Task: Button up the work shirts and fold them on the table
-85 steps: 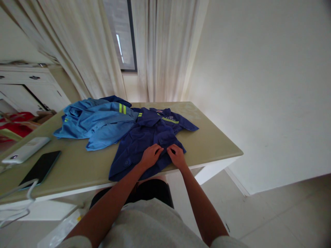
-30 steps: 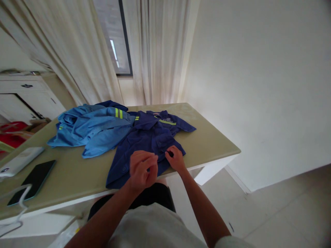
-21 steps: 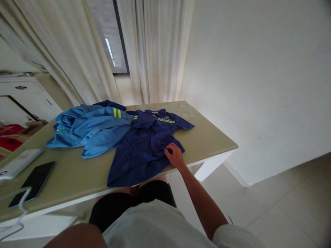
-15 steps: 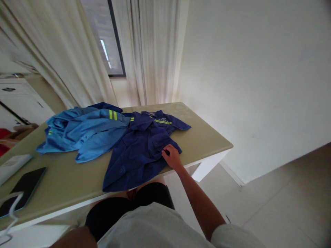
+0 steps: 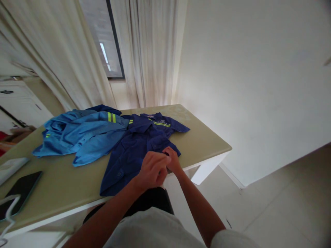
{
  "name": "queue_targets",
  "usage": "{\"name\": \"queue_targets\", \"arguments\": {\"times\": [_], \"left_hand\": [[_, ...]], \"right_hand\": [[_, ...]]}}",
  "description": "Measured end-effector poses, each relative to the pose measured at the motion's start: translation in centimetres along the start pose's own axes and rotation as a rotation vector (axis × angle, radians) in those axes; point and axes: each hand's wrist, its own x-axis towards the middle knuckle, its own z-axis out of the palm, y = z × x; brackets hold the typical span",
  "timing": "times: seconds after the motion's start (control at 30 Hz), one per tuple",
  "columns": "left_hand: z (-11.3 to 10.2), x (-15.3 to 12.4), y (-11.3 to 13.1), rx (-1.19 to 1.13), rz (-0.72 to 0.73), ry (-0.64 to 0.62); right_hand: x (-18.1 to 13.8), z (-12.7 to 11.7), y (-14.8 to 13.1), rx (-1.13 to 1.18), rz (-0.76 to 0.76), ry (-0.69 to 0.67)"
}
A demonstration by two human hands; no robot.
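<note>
Where the hands come together: from the head camera, both meet over the near right part of the dark blue garment [image 5: 131, 148].
Left hand [image 5: 152, 171]: loosely curled, fingers bent towards the thumb, slightly blurred; I can't tell whether it has hold of anything.
Right hand [image 5: 173, 160]: curled up small at the garment's near right side, its fingertips partly behind the left hand, so I can't tell if it pinches cloth.
Dark blue garment: spread mid-table, reaching the near edge of the table [image 5: 204, 144]; lettering on its far part is too small to read.
Pocket flap [image 5: 156, 143]: or so it looks, just beyond the hands; whatever is under it is out of sight.
Light blue garment [image 5: 88, 136]: bunched on the left, touching the dark blue one, and mostly hiding a darker cloth [image 5: 104, 108] on its far side.
White cabinet [image 5: 19, 98]: far left, cut off, its contents unseen.
Red and brown things [image 5: 15, 137]: left beyond the table, perhaps boxes, hard to make out.
Phone [image 5: 23, 188]: near left, dark screen up, crossed by a white cable [image 5: 9, 210]; a white device [image 5: 12, 168] beside it is cut off.
</note>
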Motion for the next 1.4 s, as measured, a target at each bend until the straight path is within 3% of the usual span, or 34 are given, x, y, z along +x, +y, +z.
{"name": "queue_targets", "arguments": {"times": [0.13, 0.33, 0.77, 1.17, 1.4], "left_hand": [[3.7, 1.9, -3.7, -0.017, -0.127, 0.023], [5.9, 0.3, -7.5, -0.071, -0.301, -0.182], [5.3, 0.5, -6.8, 0.008, -0.215, -0.165], [5.4, 0.0, -7.0, 0.085, -0.195, -0.096], [5.3, -0.2, -6.7, 0.168, -0.073, -0.049]], "right_hand": [[0.3, -0.4, 1.4, 0.139, 0.121, 0.06], [0.7, -0.5, 2.3, 0.18, 0.213, 0.1], [0.4, -0.1, 0.6, -0.064, 0.002, 0.099], [-0.1, 0.1, 0.0, -0.104, -0.034, 0.043], [-0.3, 0.1, -0.2, -0.188, 0.016, 0.052]]}}
